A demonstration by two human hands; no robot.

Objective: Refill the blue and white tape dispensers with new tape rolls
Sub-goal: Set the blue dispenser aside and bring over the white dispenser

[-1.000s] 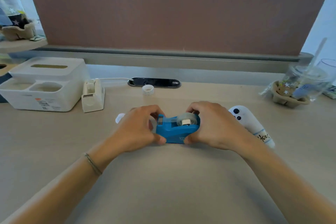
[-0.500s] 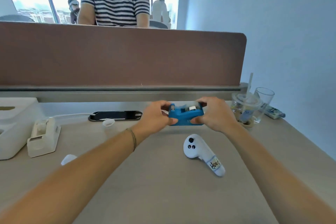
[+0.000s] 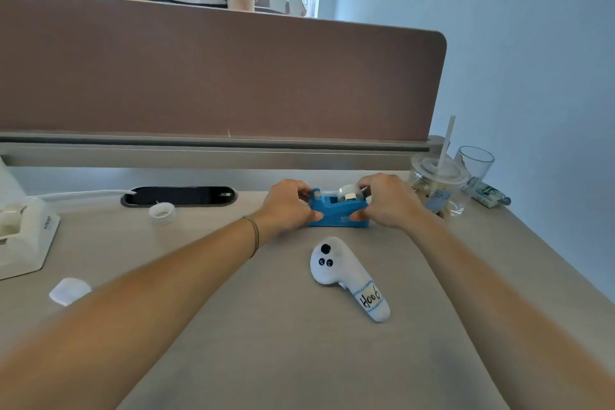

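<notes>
The blue tape dispenser [image 3: 337, 215] stands on the desk far from me, near the back edge, with a clear tape roll [image 3: 349, 192] seated in its cradle. My left hand [image 3: 288, 206] grips its left end by the cutter. Holding the right end, my right hand [image 3: 387, 201] has its fingers on the roll. At the far left edge sits the white tape dispenser [image 3: 25, 236], untouched. A loose clear tape roll [image 3: 162, 213] lies on the desk between the two dispensers.
A white handheld controller [image 3: 346, 276] lies close in front of the blue dispenser. A lidded plastic cup with straw [image 3: 437, 190] and an empty glass [image 3: 474, 165] stand at the right. A small white cap [image 3: 69, 290] lies at left. A brown partition [image 3: 216, 76] and a black cable port [image 3: 178, 196] bound the back.
Both hands carried the blue dispenser away from me, past the controller, and it now rests near the desk's back edge. The view lifted and shifted right.
</notes>
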